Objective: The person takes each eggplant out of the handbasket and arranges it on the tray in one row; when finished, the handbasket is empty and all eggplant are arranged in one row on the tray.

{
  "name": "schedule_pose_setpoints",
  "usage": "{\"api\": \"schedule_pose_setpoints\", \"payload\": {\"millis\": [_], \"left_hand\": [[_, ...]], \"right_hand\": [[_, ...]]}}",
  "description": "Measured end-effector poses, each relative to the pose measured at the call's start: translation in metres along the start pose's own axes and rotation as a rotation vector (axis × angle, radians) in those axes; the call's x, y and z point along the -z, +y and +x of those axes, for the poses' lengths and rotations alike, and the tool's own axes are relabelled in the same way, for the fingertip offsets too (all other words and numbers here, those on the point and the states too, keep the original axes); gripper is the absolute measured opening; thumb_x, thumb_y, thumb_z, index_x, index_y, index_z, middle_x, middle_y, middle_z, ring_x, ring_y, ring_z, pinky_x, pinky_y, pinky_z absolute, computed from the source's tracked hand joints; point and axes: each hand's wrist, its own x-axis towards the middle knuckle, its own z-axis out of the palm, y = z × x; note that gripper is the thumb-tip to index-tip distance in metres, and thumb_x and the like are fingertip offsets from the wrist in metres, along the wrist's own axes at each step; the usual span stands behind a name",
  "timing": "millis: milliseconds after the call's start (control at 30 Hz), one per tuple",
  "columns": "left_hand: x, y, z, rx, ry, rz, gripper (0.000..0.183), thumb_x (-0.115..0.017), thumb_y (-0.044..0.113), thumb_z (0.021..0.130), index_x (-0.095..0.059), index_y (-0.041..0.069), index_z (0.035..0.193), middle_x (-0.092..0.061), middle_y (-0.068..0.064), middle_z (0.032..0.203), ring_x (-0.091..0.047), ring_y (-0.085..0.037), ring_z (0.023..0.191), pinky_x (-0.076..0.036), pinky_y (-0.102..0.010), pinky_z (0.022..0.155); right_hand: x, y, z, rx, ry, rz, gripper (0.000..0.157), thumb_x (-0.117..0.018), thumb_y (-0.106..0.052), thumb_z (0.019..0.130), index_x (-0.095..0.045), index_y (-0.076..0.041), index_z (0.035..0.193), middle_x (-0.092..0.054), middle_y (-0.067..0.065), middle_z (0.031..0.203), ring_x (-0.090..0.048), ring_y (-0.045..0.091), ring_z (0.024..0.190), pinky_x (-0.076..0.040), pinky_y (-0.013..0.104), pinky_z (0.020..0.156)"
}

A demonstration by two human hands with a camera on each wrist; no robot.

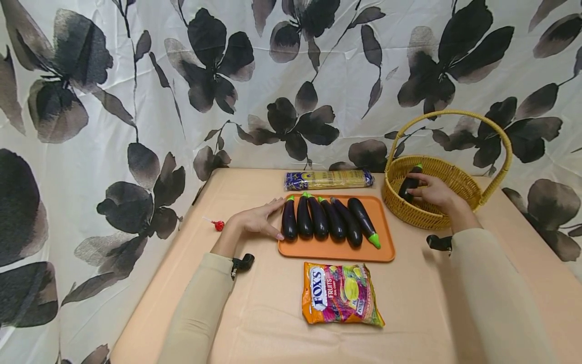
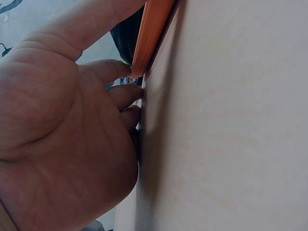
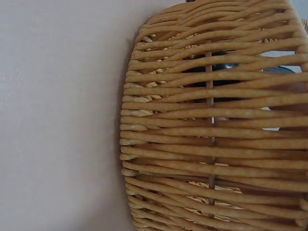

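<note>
In the head view, my right hand (image 1: 436, 193) reaches over the rim of a yellow wicker basket (image 1: 404, 213) and grips a dark purple eggplant (image 1: 409, 185) by its side, green end up. Through the weave of the basket wall (image 3: 168, 132), the right wrist view gives only glimpses of that eggplant. My left hand (image 1: 254, 221) rests at the left edge of an orange tray (image 1: 336, 252), fingers extended and thumb spread, beside the leftmost eggplant (image 1: 289, 220). Several eggplants lie side by side on the tray; the rightmost (image 1: 361, 217) has its green end toward me.
A packet of dry pasta (image 1: 329, 180) lies behind the tray. In front of it is a bag of Fox's fruit candy (image 1: 341, 294). A red lollipop (image 1: 219, 225) lies left of my left hand. Floral cloth (image 1: 291, 91) hangs behind the table, and the basket's tall handle (image 1: 454, 113) arches upward.
</note>
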Motion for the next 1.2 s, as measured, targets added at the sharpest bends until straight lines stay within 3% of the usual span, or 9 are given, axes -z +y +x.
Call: {"api": "schedule_pose_setpoints", "payload": {"millis": [233, 433, 567, 667, 800, 1200], "left_hand": [[0.000, 0.000, 0.000, -0.007, -0.003, -0.005, 0.128, -0.094, 0.046, 0.073, -0.011, 0.032, 0.169, 0.002, -0.003, 0.177, 0.007, -0.026, 0.164, 0.001, -0.054, 0.131], [0.000, 0.000, 0.000, 0.005, 0.002, -0.020, 0.129, -0.095, 0.046, 0.072, -0.011, 0.032, 0.169, 0.002, -0.002, 0.177, 0.007, -0.025, 0.164, 0.001, -0.054, 0.131], [0.000, 0.000, 0.001, 0.003, 0.002, -0.014, 0.129, -0.095, 0.046, 0.072, -0.011, 0.031, 0.169, 0.002, -0.002, 0.177, 0.007, -0.024, 0.164, 0.001, -0.053, 0.131], [0.000, -0.001, 0.001, 0.000, 0.001, -0.002, 0.128, -0.094, 0.045, 0.073, -0.011, 0.032, 0.169, 0.003, -0.002, 0.177, 0.007, -0.025, 0.164, 0.001, -0.053, 0.131], [0.000, 0.000, 0.000, -0.004, -0.005, 0.003, 0.127, -0.094, 0.046, 0.074, -0.011, 0.033, 0.169, 0.003, -0.003, 0.177, 0.007, -0.024, 0.164, 0.001, -0.053, 0.131], [0.001, 0.002, 0.000, 0.004, -0.003, -0.006, 0.131, -0.095, 0.049, 0.071, -0.010, 0.030, 0.169, 0.003, -0.001, 0.177, 0.007, -0.024, 0.164, 0.000, -0.053, 0.132]], "right_hand": [[-0.001, -0.003, -0.001, -0.014, 0.019, 0.043, 0.067, -0.052, -0.006, 0.108, -0.019, -0.005, 0.166, -0.020, 0.035, 0.161, -0.055, 0.026, 0.121, -0.059, 0.029, 0.091], [0.000, -0.012, -0.009, 0.019, 0.080, 0.187, 0.066, -0.050, -0.011, 0.109, -0.018, -0.007, 0.167, -0.016, 0.031, 0.163, -0.057, 0.017, 0.120, -0.059, 0.028, 0.095], [0.000, -0.021, -0.016, 0.043, 0.129, 0.246, 0.063, -0.051, -0.017, 0.110, -0.024, -0.014, 0.166, -0.010, 0.029, 0.167, -0.050, 0.027, 0.134, -0.057, 0.026, 0.099], [-0.001, -0.029, -0.022, 0.071, 0.169, 0.250, 0.061, -0.052, -0.021, 0.110, -0.028, -0.017, 0.165, -0.009, 0.026, 0.169, -0.047, 0.029, 0.136, -0.056, 0.024, 0.099], [-0.003, -0.037, -0.030, 0.113, 0.207, 0.258, 0.058, -0.055, -0.022, 0.109, -0.034, -0.021, 0.164, -0.013, 0.020, 0.168, -0.052, 0.017, 0.127, -0.057, 0.018, 0.093], [-0.022, -0.050, -0.058, 0.196, 0.203, 0.357, 0.056, -0.060, -0.018, 0.107, -0.042, -0.019, 0.159, -0.019, 0.015, 0.165, -0.049, 0.013, 0.128, -0.055, 0.011, 0.088]]}}
